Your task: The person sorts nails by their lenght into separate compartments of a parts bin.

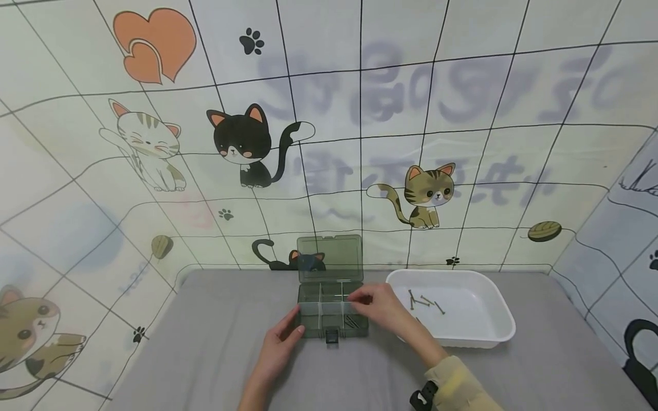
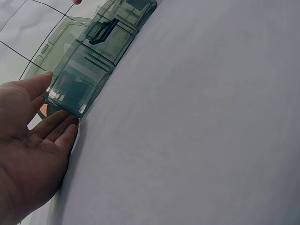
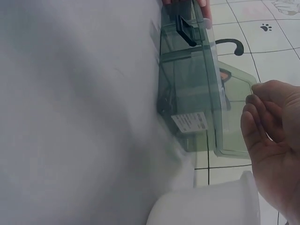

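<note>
A green see-through compartment box (image 1: 308, 331) stands with its lid (image 1: 330, 260) raised at the back. Dark thin pieces (image 1: 352, 322) lie in its front right compartment. My left hand (image 1: 278, 344) rests against the box's left side, fingers fairly straight; in the left wrist view its thumb and fingertips touch that end. Over the right part of the box is my right hand (image 1: 379, 307), its fingers bent and tips close together. The right wrist view shows this hand (image 3: 274, 136) beside the box (image 3: 187, 93); I cannot tell whether something small is between its fingertips.
Just right of the box, a white tray (image 1: 475, 331) holds several brass-coloured screws (image 1: 422, 302). Both stand on a grey cloth-covered table (image 1: 226, 319). A cat-print sheet (image 1: 334, 171) hangs behind and along the sides.
</note>
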The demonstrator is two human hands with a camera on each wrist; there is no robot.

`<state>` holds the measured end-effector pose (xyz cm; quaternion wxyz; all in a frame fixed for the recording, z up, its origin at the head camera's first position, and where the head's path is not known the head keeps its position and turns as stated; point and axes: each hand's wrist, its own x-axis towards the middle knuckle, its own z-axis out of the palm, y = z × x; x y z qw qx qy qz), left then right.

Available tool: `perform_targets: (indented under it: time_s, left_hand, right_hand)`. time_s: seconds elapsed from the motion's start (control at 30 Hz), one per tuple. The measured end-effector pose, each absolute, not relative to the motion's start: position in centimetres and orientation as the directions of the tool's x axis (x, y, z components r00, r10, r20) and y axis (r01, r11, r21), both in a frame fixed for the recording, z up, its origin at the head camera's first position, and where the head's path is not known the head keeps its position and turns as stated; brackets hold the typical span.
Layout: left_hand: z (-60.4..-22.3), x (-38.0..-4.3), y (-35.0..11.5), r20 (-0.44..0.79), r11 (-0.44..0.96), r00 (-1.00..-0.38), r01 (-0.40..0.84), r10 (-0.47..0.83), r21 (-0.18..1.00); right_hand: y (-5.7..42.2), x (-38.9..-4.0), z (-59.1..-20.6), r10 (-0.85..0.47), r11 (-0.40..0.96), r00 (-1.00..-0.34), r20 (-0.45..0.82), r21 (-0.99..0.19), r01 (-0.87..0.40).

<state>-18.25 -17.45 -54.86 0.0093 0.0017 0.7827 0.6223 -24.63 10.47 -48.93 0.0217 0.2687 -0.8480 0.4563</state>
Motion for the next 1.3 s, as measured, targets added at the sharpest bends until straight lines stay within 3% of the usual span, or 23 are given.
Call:
perform_targets:
  time_s: [0.93, 1.3]
  left_hand:
    - [-54.7, -18.4, -17.5, -0.003, 0.263, -1.0, 0.0, 0.012, 0.965]
    - [-54.6, -18.2, -17.5, -0.023, 0.266, -0.999, -0.014, 0.031, 0.964]
  right_hand:
    - [17.6, -23.7, -48.5, -0.382, 0.501, -0.885, 0.267, -0.745, -0.44]
    - [22.2, -23.8, -49.3, -0.263, 0.607, -0.959, 0.102, -0.755, -0.247]
